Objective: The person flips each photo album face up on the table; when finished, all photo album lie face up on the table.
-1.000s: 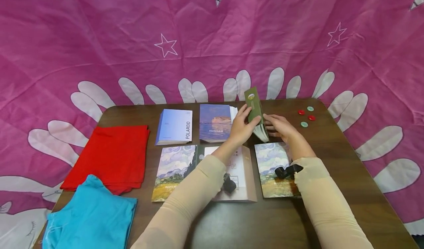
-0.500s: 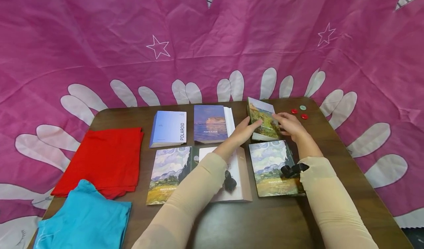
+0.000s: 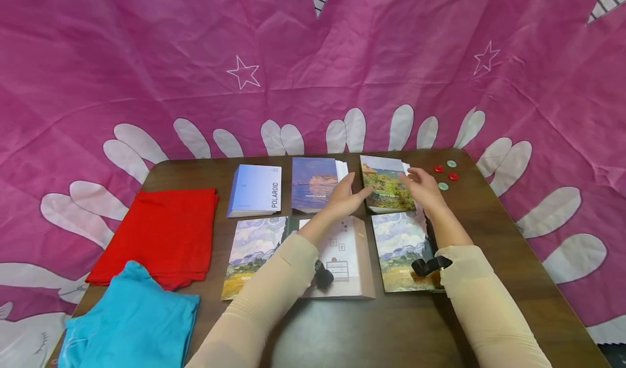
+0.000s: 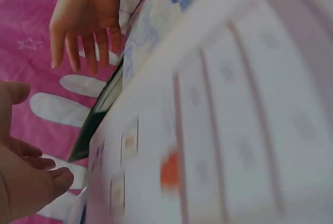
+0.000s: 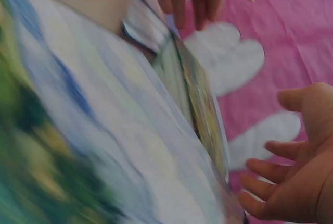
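While the landscape album (image 3: pixel 387 186) lies flat on the tabletop (image 3: pixel 494 232), left hand (image 3: pixel 346 197) and right hand (image 3: pixel 424 187) flank it, fingers relaxed, gripping nothing

Around the brown table (image 3: pixel 494 232) you see a magenta backdrop (image 3: pixel 313 58) with white stars and petal shapes. On the table's left lie a red cloth (image 3: pixel 161 235) and a turquoise one (image 3: pixel 132 319). At its back: a pale blue Polaroid album (image 3: pixel 255 190), a blue seascape album (image 3: pixel 314 184), a green landscape album (image 3: pixel 386 186), and red and green buttons (image 3: pixel 445 175).
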Demonstrator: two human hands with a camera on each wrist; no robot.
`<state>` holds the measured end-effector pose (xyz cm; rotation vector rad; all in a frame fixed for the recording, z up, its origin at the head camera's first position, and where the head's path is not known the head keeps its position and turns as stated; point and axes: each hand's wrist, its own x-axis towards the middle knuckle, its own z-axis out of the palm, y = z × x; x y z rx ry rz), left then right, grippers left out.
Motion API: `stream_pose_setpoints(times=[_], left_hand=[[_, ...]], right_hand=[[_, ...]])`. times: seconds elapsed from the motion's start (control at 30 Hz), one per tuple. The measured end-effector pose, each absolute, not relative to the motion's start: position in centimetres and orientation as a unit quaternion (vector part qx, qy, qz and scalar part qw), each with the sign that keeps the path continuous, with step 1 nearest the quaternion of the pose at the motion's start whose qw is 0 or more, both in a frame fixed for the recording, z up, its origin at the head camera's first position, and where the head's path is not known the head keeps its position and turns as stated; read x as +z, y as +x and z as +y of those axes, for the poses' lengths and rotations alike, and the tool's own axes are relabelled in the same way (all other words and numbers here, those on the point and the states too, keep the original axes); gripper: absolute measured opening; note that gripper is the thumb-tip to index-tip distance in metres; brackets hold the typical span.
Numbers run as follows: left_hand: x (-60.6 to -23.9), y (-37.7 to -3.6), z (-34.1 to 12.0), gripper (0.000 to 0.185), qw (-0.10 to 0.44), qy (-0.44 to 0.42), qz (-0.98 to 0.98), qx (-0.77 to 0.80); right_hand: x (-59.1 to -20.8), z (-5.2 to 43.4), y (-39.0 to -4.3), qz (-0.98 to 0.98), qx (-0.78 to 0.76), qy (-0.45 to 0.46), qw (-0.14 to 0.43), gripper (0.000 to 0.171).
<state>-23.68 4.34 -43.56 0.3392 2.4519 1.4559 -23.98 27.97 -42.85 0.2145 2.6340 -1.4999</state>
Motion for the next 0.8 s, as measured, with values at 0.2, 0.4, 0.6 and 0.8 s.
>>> stream_pose_setpoints(times=[0.2, 0.4, 0.6, 0.8], left_hand=[[-43.1, -22.3, 0.3, 0.078, 0.099, 0.139, 0.867, 0.468], [-42.7, -20.4, -3.7, 0.079, 0.061, 0.156, 0.887, 0.43], [-43.1, -18.0, -8.3, 0.078, 0.051, 0.148, 0.899, 0.409], [-42.9, -15.7, -12.4, 0.078, 0.048, 0.118, 0.9, 0.416]], right_hand=[[-42.9, 23.9, -21.9, 0.815, -0.576, 0.053, 0.009, 0.071], [-43.0, 19.7, -19.5, 0.766, -0.64, 0.043, 0.031, 0.071], [-43.5, 15.8, -17.1, 0.736, -0.674, 0.016, 0.052, 0.063], [-43.9, 13.0, -15.4, 0.725, -0.685, -0.003, 0.069, 0.063]])
